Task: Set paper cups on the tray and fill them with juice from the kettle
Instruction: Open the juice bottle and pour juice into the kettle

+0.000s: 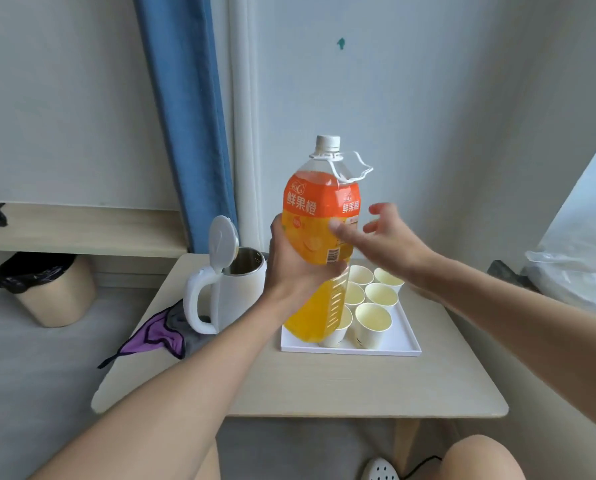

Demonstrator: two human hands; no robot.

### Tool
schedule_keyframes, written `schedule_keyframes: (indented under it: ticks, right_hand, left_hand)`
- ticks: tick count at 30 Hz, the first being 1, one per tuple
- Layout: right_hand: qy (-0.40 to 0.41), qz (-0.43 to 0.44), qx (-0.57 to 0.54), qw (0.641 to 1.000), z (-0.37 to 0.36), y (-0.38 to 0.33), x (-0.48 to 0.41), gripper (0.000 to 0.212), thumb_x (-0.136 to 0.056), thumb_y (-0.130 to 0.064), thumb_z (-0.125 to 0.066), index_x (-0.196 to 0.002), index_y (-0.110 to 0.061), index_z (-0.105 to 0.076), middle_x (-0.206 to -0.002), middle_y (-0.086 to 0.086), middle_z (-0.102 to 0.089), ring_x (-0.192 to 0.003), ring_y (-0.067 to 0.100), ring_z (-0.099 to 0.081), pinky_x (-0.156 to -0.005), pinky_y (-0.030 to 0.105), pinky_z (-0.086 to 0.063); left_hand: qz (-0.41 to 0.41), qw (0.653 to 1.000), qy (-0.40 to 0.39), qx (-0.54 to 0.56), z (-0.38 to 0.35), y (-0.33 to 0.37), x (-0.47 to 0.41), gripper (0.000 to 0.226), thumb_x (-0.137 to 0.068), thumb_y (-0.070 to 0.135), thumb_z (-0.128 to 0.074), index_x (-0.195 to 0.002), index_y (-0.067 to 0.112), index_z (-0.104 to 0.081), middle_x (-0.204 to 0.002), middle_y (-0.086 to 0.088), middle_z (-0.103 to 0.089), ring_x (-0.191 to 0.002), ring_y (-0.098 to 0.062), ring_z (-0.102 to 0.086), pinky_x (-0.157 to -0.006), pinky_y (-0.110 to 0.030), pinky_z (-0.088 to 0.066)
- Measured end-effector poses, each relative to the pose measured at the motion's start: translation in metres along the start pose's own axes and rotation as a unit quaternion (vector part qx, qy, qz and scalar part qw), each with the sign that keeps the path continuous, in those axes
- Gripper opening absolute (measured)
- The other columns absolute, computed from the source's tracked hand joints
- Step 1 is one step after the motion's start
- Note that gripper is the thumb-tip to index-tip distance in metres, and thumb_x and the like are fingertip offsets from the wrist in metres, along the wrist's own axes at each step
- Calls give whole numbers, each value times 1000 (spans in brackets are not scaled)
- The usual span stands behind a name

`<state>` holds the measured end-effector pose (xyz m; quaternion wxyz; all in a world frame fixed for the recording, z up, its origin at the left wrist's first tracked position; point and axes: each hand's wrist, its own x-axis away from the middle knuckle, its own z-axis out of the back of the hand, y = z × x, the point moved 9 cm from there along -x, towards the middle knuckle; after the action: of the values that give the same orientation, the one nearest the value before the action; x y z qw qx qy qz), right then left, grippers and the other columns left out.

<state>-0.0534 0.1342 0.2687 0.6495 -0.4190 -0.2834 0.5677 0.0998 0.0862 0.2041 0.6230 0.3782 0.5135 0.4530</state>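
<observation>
Paper cups [374, 320] stand on the tray [407, 341], seemingly empty; left hand [289, 268] grips the capped juice bottle [320, 202], right hand [393, 237] spread loose, kettle [241, 292] open, pouring not begun.

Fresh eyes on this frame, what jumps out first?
The big orange juice bottle, capped and held upright mid-frame by the left hand, with the open right hand at its label. Behind it, paper cups that look empty stand on a white tray on the table. Left of the tray sits a white kettle with its lid flipped up.
</observation>
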Motion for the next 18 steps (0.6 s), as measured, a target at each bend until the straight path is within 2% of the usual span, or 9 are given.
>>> schedule_keyframes:
  ticks: [1, 3, 6, 8, 10, 13, 15, 17, 18]
  right_hand:
    - [-48, 2, -45, 998, -15, 5, -4, 100, -67, -59, -81, -141, -11, -34, -125, 3, -59, -104, 15, -64, -76, 29, -54]
    - [-47, 20, -101, 994, -25, 7, -20, 114, -45, -60, -92, -137, -14, -44, -120, 2, -67, -104, 17, -69, -84, 39, -59]
    - [15, 26, -102, 994, -27, -4, -40, 97, -46, -51, -95, -127, -20, -52, -110, 0, -70, -96, 16, -70, -68, 31, -59]
    - [45, 34, -100, 993, -26, -15, -53, 87, -49, -47, -94, -122, -20, -56, -102, -1, -71, -89, 15, -71, -57, 24, -55]
    - [78, 43, -113, 990, -26, -29, -69, 87, -46, -48, -92, -120, -20, -55, -102, 0, -70, -90, 17, -71, -67, 32, -60]
    - [129, 53, -102, 985, -32, -47, -92, 83, -54, -44, -90, -120, -19, -47, -109, 1, -64, -97, 20, -66, -79, 38, -59]
    - [153, 68, -69, 983, -40, -56, -107, 79, -60, -43, -89, -120, -19, -43, -111, 0, -60, -99, 19, -62, -70, 29, -56]
    - [159, 75, -46, 983, -56, -59, -125, 77, -64, -44, -88, -119, -20, -40, -112, -1, -57, -98, 18, -59, -60, 21, -49]
    - [163, 73, -39, 983, -64, -57, -136, 77, -63, -45, -87, -117, -21, -38, -111, -1, -56, -98, 19, -59, -63, 25, -52]
  left_hand:
    - [-8, 1000, -9, -8, -2, 3, -1, 104, -51, 38, -97, -129, 50, -29, -126, 15, -61, -115, -15, -64, -96, -48, -58]
    - [-26, 999, -20, -22, -4, 10, -6, 107, -53, 37, -97, -134, 48, -29, -124, 20, -58, -116, -15, -64, -97, -48, -59]
    - [-25, 999, -30, -14, 1, 12, -20, 110, -49, 42, -97, -135, 46, -29, -127, 17, -60, -118, -17, -65, -98, -50, -58]
    - [-21, 999, -42, -15, 7, 12, -39, 126, -45, 54, -99, -144, 40, -23, -134, 10, -62, -123, -21, -65, -101, -54, -56]
    - [-14, 996, -67, -56, 20, 21, -55, 140, -46, 66, -96, -155, 41, -12, -146, 3, -54, -134, -24, -57, -108, -55, -50]
    - [-24, 984, -112, -135, 44, 44, -70, 108, -76, 47, -88, -159, 37, -20, -161, 0, -34, -149, -21, -35, -120, -43, -33]
    - [-7, 984, -98, -147, 68, 38, -84, 92, -93, 30, -77, -163, 32, -16, -168, -1, -23, -154, -20, -25, -119, -37, -27]
    - [15, 986, -61, -152, 92, 21, -95, 76, -100, 25, -66, -163, 28, -22, -167, -3, -28, -153, -22, -30, -119, -39, -29]
    - [27, 987, -47, -154, 101, 11, -97, 69, -102, 25, -62, -161, 27, -27, -164, -4, -32, -149, -22, -35, -117, -39, -32]
